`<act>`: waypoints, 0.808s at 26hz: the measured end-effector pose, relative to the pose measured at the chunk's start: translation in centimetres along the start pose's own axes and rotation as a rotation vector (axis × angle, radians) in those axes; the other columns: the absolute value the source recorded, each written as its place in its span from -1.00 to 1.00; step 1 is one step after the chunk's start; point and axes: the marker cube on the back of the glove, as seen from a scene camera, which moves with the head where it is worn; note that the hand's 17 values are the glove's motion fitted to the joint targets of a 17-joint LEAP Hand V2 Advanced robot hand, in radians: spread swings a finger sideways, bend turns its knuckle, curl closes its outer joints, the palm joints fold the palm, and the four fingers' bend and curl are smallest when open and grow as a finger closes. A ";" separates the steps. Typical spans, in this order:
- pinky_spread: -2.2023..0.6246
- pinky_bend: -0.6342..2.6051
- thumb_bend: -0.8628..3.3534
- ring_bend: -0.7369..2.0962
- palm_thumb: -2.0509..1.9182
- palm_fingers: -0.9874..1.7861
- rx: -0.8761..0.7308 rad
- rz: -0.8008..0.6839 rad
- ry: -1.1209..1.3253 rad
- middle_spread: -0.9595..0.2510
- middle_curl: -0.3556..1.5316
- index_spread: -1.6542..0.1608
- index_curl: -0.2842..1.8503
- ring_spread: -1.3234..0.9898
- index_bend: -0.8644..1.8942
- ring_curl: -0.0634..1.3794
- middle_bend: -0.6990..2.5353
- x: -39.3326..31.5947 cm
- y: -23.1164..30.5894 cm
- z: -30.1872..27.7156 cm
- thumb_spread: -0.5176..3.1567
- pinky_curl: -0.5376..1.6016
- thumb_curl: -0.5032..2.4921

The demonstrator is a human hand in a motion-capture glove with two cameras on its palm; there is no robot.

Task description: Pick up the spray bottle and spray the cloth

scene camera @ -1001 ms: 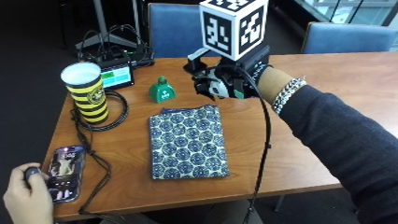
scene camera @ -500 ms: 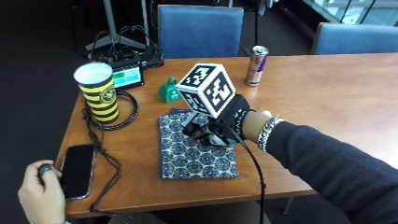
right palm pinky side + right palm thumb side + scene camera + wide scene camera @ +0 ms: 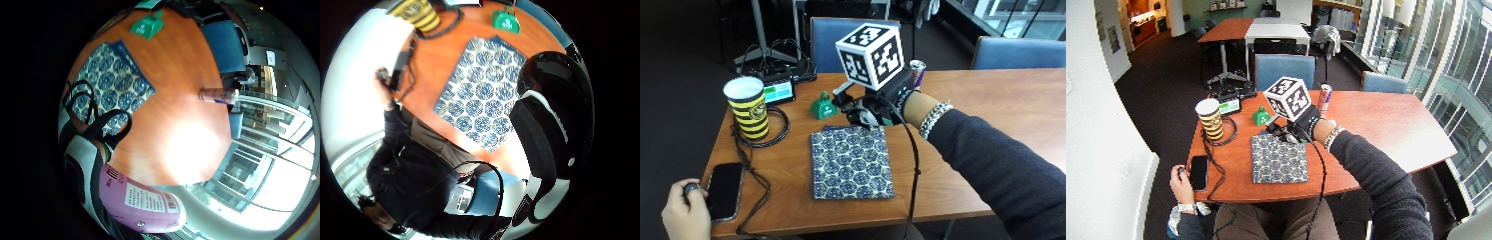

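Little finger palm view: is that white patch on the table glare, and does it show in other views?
Little finger side palm view: window glare washes out the table between cloth and can. Outside view: table evenly lit, no hotspot. Thumb side palm view: cloth pattern reads clearly.

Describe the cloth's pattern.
The cloth has dark blue and white round medallion motifs, clearest in the outside view.

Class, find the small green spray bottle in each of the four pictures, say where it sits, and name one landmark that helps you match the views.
Outside view: green spray bottle stands on the table, past the patterned cloth.
Wide outside view: bottle beyond the cloth's far edge.
Thumb side palm view: bottle beyond the cloth's far end.
Little finger side palm view: bottle off the cloth's corner.
Shared landmark: the cloth.
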 end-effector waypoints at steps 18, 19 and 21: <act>0.33 -0.32 -0.59 0.00 0.34 0.71 0.682 -0.160 -0.981 0.22 -0.04 0.51 -0.20 -0.03 -0.18 -0.29 -0.14 -6.4 -2.5 -8.4 0.11 -0.14 -0.55; 0.33 -0.32 -0.59 0.00 0.34 0.70 0.716 -0.162 -1.023 0.22 -0.04 0.50 -0.20 -0.03 -0.18 -0.29 -0.15 -6.8 -2.6 -8.5 0.11 -0.14 -0.55; 0.33 -0.32 -0.59 0.00 0.34 0.70 0.790 -0.159 -1.097 0.22 -0.04 0.51 -0.20 -0.03 -0.18 -0.29 -0.15 -7.5 -2.8 -8.6 0.11 -0.14 -0.55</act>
